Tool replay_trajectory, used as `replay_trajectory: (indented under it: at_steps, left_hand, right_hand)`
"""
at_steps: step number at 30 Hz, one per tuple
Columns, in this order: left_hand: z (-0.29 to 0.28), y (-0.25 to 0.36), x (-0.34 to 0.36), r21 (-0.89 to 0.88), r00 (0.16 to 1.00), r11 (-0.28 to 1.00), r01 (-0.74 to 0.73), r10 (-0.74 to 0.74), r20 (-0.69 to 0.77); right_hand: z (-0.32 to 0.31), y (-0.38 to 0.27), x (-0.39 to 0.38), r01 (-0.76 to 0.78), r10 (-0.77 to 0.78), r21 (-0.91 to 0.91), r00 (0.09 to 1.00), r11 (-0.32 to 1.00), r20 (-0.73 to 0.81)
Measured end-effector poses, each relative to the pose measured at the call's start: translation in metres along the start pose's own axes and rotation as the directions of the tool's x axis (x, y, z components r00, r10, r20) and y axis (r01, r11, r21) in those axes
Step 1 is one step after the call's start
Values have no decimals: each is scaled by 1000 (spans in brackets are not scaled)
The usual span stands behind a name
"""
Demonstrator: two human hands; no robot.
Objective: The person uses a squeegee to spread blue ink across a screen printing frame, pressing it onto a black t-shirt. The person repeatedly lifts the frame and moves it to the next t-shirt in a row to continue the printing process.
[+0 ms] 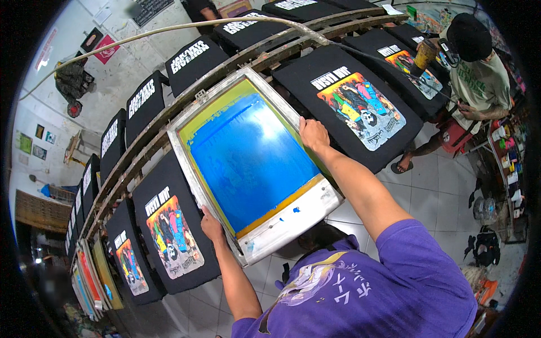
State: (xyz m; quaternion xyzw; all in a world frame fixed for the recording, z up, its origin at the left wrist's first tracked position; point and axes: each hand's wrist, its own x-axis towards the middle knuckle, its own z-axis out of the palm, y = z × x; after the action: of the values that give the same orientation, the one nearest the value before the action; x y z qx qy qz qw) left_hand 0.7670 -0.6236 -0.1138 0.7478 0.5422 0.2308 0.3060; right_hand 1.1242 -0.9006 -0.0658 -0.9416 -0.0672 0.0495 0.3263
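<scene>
A silk-screen printing frame [182,147] with pale, worn edges lies tilted across the row in front of me. Its mesh [256,160] is mostly blue, with a yellow-green border. My left hand [212,225] grips the frame's left edge near its lower corner. Farther up, my right hand [314,134] is closed on the right edge. The undersides of both hands' grips are hidden. Small blue ink spots mark the frame's near white strip. Whatever lies under the screen is hidden. Black shirts with colourful prints flank it, one on the left [174,239] and one on the right [360,112].
Long rails [143,141] run behind the frame, with several black shirts [194,65] with white lettering beyond. A pale hose or cable [169,27] arches overhead. At the far right, a co-worker [479,73] holds a tool over a shirt. Several screens [94,276] lean at lower left.
</scene>
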Motion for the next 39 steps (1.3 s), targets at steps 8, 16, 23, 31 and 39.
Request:
replay_trajectory:
  at_steps: [8,16,23,31,39]
  left_hand:
    - [0,6,0,5,999,999,50,-50,-3]
    - [1,12,-2,-42,991,991,131,-132,-24]
    - [0,7,0,-13,993,993,117,-117,28]
    - [2,5,-2,-23,990,990,140,-140,6]
    - [-5,15,-8,-43,978,977,207,-207,7]
  right_hand:
    - [-6,-6,-3,-14,14,-29,1000,999,15]
    - [0,-1,0,18,-19,-67,1000,998,-5]
    - [3,0,1,67,-68,-79,998,995,-9]
    - [8,5,5,111,-113,-99,993,989,-24]
    - [15,11,12,151,-158,-119,986,981,-58]
